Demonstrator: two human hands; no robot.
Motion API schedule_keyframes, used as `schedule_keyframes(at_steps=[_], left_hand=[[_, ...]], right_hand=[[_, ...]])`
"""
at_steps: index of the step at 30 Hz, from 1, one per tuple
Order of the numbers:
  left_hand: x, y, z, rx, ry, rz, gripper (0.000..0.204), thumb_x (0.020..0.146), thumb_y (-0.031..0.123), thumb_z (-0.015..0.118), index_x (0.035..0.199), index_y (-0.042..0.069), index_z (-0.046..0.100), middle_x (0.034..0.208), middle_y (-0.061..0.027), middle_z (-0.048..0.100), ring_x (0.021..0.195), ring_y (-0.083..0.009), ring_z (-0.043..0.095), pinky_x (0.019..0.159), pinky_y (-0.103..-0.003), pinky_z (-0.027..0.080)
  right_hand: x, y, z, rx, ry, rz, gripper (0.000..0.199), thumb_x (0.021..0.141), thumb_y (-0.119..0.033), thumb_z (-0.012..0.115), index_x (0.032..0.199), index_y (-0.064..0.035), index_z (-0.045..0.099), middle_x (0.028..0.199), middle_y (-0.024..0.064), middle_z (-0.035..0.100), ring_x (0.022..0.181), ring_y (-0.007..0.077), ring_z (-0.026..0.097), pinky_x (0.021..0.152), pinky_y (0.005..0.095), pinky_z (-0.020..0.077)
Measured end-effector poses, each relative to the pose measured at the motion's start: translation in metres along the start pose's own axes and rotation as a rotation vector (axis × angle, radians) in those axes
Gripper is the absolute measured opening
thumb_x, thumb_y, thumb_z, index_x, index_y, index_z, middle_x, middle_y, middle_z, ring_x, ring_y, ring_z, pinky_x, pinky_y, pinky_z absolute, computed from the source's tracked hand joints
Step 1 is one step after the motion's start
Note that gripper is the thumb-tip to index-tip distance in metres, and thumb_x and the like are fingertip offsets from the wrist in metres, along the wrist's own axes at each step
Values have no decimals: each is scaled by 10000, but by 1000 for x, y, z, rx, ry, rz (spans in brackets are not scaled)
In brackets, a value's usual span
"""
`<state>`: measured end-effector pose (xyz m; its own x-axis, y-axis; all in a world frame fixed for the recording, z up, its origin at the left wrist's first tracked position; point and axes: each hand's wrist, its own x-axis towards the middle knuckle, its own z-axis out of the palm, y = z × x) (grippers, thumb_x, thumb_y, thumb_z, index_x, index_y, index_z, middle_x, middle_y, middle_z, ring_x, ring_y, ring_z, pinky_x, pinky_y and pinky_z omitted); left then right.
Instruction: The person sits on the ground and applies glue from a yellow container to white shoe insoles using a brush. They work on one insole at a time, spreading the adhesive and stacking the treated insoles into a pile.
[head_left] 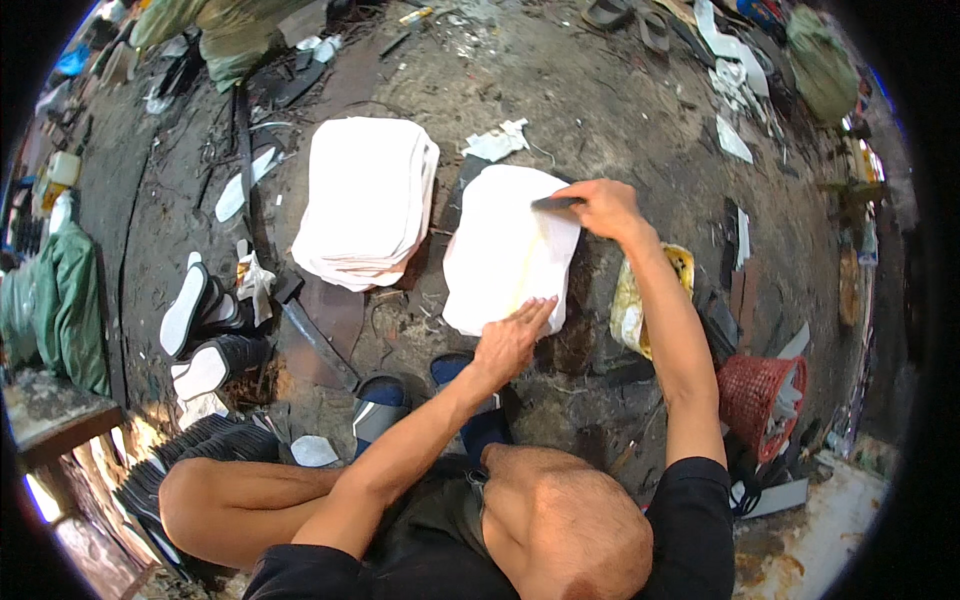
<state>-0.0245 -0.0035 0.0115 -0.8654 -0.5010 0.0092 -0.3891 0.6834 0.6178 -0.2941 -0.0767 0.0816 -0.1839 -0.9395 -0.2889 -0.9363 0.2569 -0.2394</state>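
My left hand (508,345) lies with its fingers stretched out on the near edge of a white sheet (490,250), which has rounded corners and rests on the ground in front of my feet. A pale yellow streak runs along the sheet. In my right hand (610,210) is a thin dark flat spreader (553,203), its end at the sheet's far right part. Left of that sheet sits a stack of similar white sheets (365,190). A yellow-smeared tub (630,318) stands to the right, partly hidden behind my right forearm.
A red basket (750,395) holding scraps lies at the right. Several white-soled shoes (190,310) are at the left, near a long dark tool (318,345). White scraps (497,141) lie beyond the sheet. A green sack (70,310) stands at the far left.
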Motion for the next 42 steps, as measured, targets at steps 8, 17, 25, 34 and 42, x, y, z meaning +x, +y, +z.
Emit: schedule_keyframes(at_steps=[8,17,25,34,42], left_hand=[[-2,1,-17,137,-83,131,860,737,13,671,1525,105,339,1435,-115,534,1332,-255,523,813,-370,597],[-9,-9,-10,111,91,40,842,723,-36,618,1513,65,343,1398,-157,556,1333,-275,518,836,-390,592],[-5,-37,-24,-164,688,-476,380,841,73,648,1216,11,664,1172,-183,627,1102,-349,571,920,-415,477],[-2,-68,-46,-128,590,-451,399,794,115,641,1155,-43,703,1066,-232,686,975,-383,601,907,-448,476],[-15,-84,-51,111,537,-301,526,793,4,588,1313,-75,575,1137,-206,665,1045,-386,577,943,-440,455]], right_hand=[[-125,-10,22,217,-48,64,393,855,-260,680,1247,-232,661,1111,127,715,1023,348,677,881,469,534],[-46,-83,48,-253,200,-232,468,827,-114,563,1251,-272,680,972,95,738,835,266,718,718,458,559],[-49,-49,42,87,164,-20,377,848,-176,663,1170,-363,721,1010,54,744,857,285,719,753,418,573],[-170,-121,95,-114,277,-208,434,828,-87,619,1222,-261,679,1222,43,675,1059,262,659,795,402,564],[-193,-125,83,228,-102,-100,407,879,-134,619,1255,-279,676,1167,81,712,1033,282,693,852,391,558]])
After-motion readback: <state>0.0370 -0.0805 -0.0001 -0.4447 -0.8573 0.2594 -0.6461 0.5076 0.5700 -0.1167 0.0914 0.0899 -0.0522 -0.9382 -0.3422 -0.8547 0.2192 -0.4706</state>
